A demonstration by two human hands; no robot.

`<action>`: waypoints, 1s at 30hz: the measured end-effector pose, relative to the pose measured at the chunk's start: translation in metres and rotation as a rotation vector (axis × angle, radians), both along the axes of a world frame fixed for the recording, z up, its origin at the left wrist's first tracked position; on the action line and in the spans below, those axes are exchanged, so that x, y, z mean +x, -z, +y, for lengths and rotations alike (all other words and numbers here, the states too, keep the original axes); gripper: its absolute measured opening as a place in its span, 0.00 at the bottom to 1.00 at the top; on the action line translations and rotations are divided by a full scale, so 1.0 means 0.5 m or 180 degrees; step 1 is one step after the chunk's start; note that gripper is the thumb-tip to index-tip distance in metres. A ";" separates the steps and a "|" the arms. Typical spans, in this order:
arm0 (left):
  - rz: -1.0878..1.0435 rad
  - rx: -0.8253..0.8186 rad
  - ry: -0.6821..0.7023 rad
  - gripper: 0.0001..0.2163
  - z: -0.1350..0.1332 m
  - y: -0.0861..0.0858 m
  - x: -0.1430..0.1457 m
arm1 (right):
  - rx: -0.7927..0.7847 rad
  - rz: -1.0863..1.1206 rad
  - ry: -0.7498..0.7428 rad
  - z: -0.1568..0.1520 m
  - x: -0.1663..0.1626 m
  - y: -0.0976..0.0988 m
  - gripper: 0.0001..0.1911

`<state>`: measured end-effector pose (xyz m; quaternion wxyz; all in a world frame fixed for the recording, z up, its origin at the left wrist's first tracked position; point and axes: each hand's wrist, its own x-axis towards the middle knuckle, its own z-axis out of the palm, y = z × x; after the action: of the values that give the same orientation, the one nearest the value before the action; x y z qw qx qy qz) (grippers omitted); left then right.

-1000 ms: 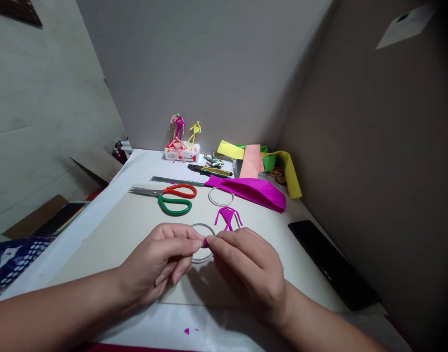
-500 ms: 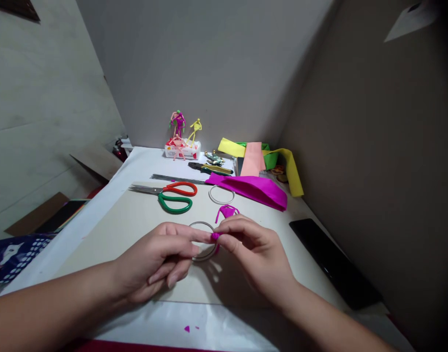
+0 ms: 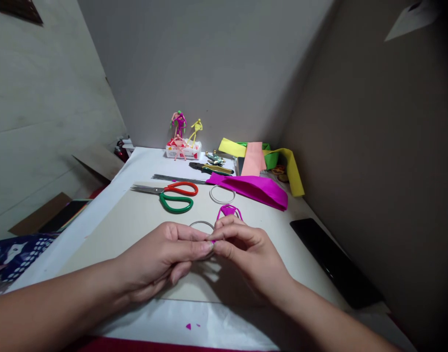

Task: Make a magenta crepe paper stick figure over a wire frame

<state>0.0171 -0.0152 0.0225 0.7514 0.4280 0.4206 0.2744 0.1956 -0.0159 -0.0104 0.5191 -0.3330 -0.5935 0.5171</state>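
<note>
The fingers point(image 3: 194, 239) of the left hand point(image 3: 161, 261) and the right hand point(image 3: 249, 256) press together at the tips and pinch a tiny bit of pink point(image 3: 212, 241). It is mostly hidden, so I can't tell just what it is. A thin gray ring point(image 3: 201, 224) sits behind the fingers, half covered. Just past the right hand is a pink stick figure point(image 3: 229, 211), its lower part hidden. Farther off, a white ring point(image 3: 222, 194) and scissors point(image 3: 176, 206) with red and green handles lie on a pale board point(image 3: 110, 249), with pink paper point(image 3: 251, 191) at its far edge, all on the table point(image 3: 143, 164)
</note>
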 end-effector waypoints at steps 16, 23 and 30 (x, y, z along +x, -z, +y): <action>-0.0183 0.0100 -0.0357 0.08 -0.004 0.003 0.006 | 0.0146 -0.0050 0.0169 -0.009 -0.003 -0.013 0.07; 0.0025 0.0211 -0.0235 0.11 -0.002 0.006 0.008 | -0.0361 0.0223 -0.0047 -0.003 -0.002 -0.009 0.04; 0.0295 0.0345 0.0027 0.10 -0.004 0.005 0.007 | -0.0275 0.0267 0.0198 -0.005 -0.003 -0.008 0.03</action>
<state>0.0206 -0.0172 0.0198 0.7080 0.4821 0.4377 0.2735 0.1941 -0.0186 -0.0063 0.5445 -0.3514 -0.5377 0.5393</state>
